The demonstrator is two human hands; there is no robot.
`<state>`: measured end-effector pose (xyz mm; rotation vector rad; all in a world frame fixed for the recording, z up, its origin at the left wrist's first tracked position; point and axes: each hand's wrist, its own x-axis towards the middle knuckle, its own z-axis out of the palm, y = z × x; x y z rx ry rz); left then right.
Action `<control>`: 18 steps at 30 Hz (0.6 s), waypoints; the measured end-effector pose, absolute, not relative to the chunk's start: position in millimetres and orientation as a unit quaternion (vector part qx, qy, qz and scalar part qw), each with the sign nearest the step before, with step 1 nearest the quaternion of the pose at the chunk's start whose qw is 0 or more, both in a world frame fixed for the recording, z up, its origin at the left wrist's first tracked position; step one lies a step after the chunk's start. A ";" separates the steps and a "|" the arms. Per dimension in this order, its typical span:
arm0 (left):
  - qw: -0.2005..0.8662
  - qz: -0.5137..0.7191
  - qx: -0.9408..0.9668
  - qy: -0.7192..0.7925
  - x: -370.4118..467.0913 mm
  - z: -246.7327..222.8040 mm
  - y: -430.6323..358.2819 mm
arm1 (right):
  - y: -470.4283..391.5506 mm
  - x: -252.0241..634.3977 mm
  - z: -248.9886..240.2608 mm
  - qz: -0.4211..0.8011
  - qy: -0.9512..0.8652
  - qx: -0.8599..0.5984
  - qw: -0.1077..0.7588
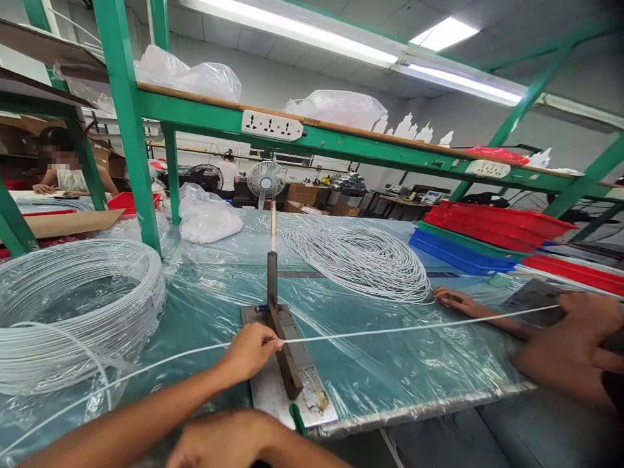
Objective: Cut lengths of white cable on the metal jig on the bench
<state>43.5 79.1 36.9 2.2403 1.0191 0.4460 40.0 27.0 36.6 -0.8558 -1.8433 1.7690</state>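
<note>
My left hand (254, 349) pinches a white cable (380, 333) at the near side of a bench-top lever tool. The cable runs left past the forearm and stretches right to a co-worker's hand (580, 318). The lever tool (273, 279) has an upright handle and a bar, on a worn metal base plate (273, 390). My right hand (221, 441) is low at the bottom edge, in front of the base; its fingers are mostly hidden and blurred. A large coil of white cable (141, 279) stands on the left.
Loosely looped cable (361, 260) lies mid-bench. The co-worker's other hand (455, 300) rests beside it. Red, green and blue trays (492, 227) are stacked on the right. A green shelf frame (127, 130) rises at left. Plastic sheeting (205, 286) covers the bench; a small fan (266, 179) stands behind.
</note>
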 end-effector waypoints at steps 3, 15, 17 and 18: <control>0.294 0.171 0.849 0.405 44.0 34.6 79.4 | 38.5 98.2 87.1 0.627 -0.678 -0.317 0.214; 0.335 0.167 0.824 0.426 45.0 28.6 76.7 | 236.0 218.2 160.2 0.410 -0.435 -0.580 0.553; 0.326 0.169 0.827 0.426 45.1 27.9 76.6 | 239.8 213.9 162.3 0.424 -0.429 -0.574 0.553; 0.323 0.170 0.829 0.423 45.2 27.6 76.6 | 238.3 213.0 165.0 0.428 -0.427 -0.571 0.556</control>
